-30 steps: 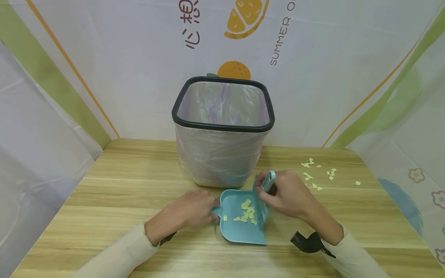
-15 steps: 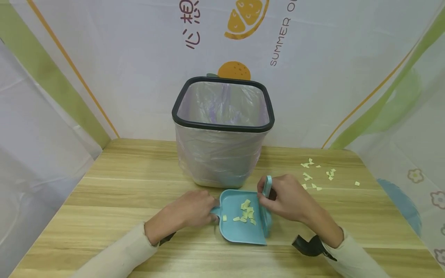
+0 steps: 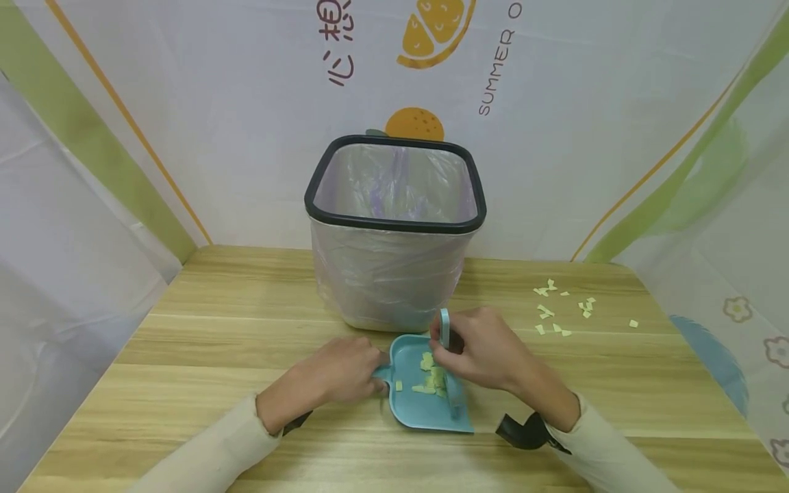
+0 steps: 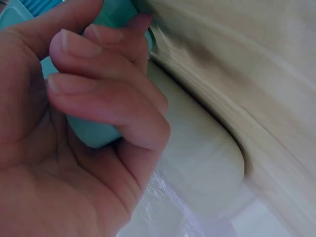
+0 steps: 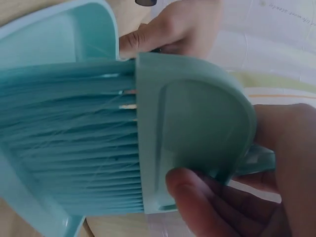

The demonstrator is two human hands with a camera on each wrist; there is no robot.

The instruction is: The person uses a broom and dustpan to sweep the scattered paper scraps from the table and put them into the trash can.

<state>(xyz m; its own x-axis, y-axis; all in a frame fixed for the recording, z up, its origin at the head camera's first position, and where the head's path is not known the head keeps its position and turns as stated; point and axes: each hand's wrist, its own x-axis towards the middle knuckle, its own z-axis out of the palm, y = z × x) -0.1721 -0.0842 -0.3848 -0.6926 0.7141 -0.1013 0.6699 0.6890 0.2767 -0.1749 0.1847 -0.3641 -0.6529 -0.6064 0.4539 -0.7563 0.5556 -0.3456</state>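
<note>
My left hand [image 3: 348, 370] grips the handle of a light blue dustpan [image 3: 413, 414] that lies on the wooden table. In the left wrist view the fingers [image 4: 113, 94] curl round that handle. Several pale yellow paper scraps [image 3: 427, 361] lie in the pan. With my right hand [image 3: 487, 349] I hold a small blue hand brush [image 3: 453, 394] upright, its head over the pan just right of the scraps. The right wrist view shows the brush's bristles [image 5: 74, 143] against the pan, with fingers and thumb around the base of its handle.
Behind the dustpan stands a bin [image 3: 391, 274] with a black rim and a clear plastic liner. More paper scraps [image 3: 545, 311] are scattered on the table [image 3: 246, 294] at the back right. A printed white cloth [image 3: 246, 137] hangs behind.
My right hand has moved left with the brush, from the pan's open edge into the pan. The scraps there have shifted slightly left and bunched together. The left hand and dustpan stay put.
</note>
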